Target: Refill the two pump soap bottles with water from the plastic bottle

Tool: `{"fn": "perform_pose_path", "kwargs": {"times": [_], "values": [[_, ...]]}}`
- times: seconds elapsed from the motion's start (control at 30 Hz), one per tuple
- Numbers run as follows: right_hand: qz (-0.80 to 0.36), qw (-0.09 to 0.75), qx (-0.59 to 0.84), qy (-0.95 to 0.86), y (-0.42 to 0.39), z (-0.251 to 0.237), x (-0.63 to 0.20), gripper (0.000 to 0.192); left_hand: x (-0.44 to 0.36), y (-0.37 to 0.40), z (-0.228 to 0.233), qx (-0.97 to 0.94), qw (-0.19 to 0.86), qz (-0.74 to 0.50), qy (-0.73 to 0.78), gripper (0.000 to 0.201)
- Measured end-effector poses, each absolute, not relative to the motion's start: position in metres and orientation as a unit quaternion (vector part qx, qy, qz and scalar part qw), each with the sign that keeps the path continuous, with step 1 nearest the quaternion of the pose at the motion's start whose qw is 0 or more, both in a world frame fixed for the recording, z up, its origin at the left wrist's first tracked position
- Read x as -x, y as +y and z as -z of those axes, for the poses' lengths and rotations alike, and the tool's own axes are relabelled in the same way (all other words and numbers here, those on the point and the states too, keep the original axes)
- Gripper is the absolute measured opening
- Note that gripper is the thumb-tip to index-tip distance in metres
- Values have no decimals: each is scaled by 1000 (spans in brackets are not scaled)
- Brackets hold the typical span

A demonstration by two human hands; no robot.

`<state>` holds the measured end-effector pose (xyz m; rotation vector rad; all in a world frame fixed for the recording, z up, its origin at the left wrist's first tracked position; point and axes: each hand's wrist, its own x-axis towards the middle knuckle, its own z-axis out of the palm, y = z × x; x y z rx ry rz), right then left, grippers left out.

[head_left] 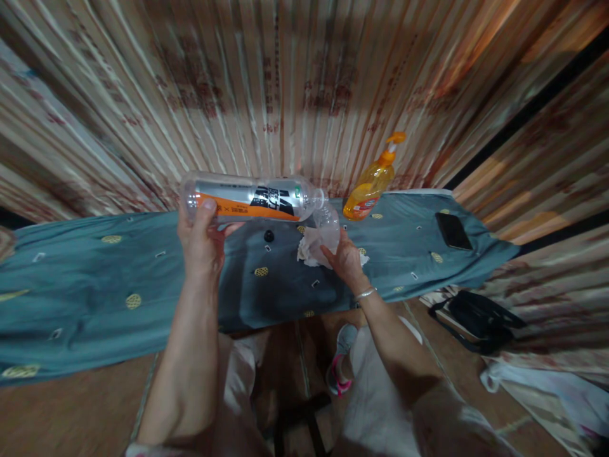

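A striped curtain (295, 76) hangs behind a bench (95, 279) with a blue-green cloth on it. The left hand (202, 241) grips a big bottle (250, 198) tipped on its side, so its mouth points into a small clear cup (328, 231). The right hand (345, 257) is closed round that cup, holding it steady over a white rag (309, 247). A black cap (269, 236) lies near, and an orange soap bottle (373, 184) and a phone (453, 231) sit off to the right

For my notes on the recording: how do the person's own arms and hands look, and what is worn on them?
Both forearms are bare, with no gloves. The right hand has a thin silver bracelet at the wrist. The left hand shows no jewellery; a light patterned sleeve edge appears near the elbow.
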<state>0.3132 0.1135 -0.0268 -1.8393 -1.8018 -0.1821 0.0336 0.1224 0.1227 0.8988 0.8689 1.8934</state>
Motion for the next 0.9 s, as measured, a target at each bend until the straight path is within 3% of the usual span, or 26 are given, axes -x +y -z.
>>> {"fn": "perform_pose_path", "kwargs": {"times": [0.4,0.9], "values": [[54,311,669,-673,114,29,-314,74,-32,123,-122,-355,426,-754,352,49],[66,293,676,-672,113,28,-313,75,-32,121,-124,-369,415,-753,352,47]]}}
